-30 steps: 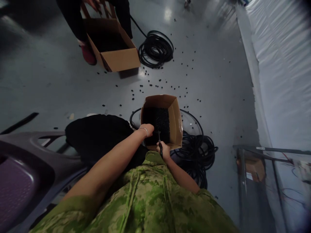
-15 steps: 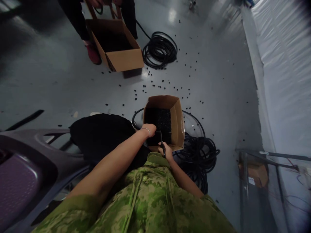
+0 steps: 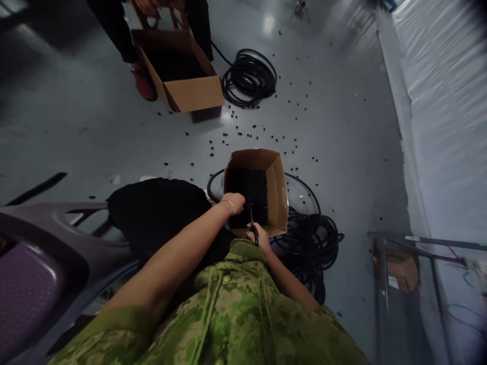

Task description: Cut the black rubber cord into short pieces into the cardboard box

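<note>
Over a cardboard box packed with small black pieces, my two hands work close together. My left hand is closed around a black hose, whose short end pokes out past the fingers on the right. My right hand, lower and nearer my body, is wrapped round the handle of a slim black hand tool that looks like a cutter. The tool's upper end reaches up to the hose end. Whether its jaws are apart is too small to tell.
Beside the box on the right lies a tangle of black hose. Small black bits are scattered over the floor. Opposite, a person sits behind another cardboard box, near a coiled hose. A purple-seated chair stands left.
The tool in my right hand has shifted slightly, its upper end now a little further left against the hose end. My left hand stays in place. The view has moved very slightly.
</note>
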A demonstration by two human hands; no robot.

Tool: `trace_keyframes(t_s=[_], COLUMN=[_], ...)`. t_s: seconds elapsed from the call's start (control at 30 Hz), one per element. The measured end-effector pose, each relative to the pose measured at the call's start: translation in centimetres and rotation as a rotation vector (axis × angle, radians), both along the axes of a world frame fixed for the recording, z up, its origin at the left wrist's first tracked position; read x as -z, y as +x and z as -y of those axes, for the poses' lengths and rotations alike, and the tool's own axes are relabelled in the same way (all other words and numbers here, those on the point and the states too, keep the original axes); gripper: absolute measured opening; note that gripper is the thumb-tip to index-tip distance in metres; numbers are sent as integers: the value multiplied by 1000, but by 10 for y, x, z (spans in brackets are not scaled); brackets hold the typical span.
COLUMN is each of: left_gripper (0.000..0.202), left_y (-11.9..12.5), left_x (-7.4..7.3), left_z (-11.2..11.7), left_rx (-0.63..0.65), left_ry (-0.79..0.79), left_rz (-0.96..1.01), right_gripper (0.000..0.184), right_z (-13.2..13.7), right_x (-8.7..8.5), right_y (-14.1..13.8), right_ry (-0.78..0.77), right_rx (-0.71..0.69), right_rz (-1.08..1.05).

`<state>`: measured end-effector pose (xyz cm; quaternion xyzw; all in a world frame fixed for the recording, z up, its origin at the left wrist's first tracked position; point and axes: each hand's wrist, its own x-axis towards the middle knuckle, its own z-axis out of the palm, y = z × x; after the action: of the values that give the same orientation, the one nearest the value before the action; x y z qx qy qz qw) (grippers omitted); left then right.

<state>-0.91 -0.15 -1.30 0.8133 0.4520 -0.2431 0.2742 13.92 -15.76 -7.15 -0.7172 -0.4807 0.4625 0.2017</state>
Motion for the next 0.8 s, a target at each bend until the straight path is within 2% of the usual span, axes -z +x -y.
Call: trace_keyframes(t_s=[0.4, 0.8], left_gripper=[31, 30], left_y=[1, 3], left_x=[-1, -3], left_z=[0, 2], left_rx=[24, 49], left_ry=[0, -10], left_rz=[-10, -8], right_gripper=[33, 32], right_z=[3, 3], right_x=[9, 8], right_y=[2, 2], right_ry=[54, 64], right_rx=[0, -7], right_rz=[-3, 0])
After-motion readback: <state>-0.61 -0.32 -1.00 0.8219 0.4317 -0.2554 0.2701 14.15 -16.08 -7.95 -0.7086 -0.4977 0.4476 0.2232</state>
